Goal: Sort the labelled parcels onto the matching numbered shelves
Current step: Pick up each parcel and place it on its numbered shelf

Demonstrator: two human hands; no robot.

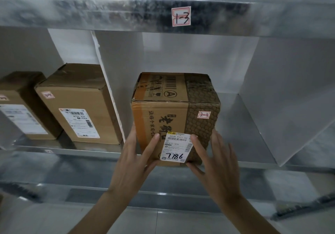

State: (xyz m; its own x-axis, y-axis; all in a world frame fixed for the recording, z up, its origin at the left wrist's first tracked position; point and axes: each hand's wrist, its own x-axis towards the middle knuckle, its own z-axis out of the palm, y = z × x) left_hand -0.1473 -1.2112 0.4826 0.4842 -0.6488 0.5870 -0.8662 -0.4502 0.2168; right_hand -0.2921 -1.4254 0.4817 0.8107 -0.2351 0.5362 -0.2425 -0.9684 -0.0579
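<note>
Grey metal shelving (pixel 76 149), upper beam tagged "1-3" (pixel 181 16). Centre bay, right of the white divider (pixel 107 86): brown parcel (pixel 174 114) sitting upright on the shelf, small red-edged sticker reading "2-3" (pixel 204 114), white shipping label (pixel 178 146) with "7786" handwritten. Left hand (pixel 134 157) flat against its left front corner, fingers straight, thumb on the front face. Right hand (pixel 215 159) likewise, fingers extended, thumb touching the label's edge. Left of the divider, two more cartons: one (pixel 79 105) tagged, another (pixel 23 106) beside it.
</note>
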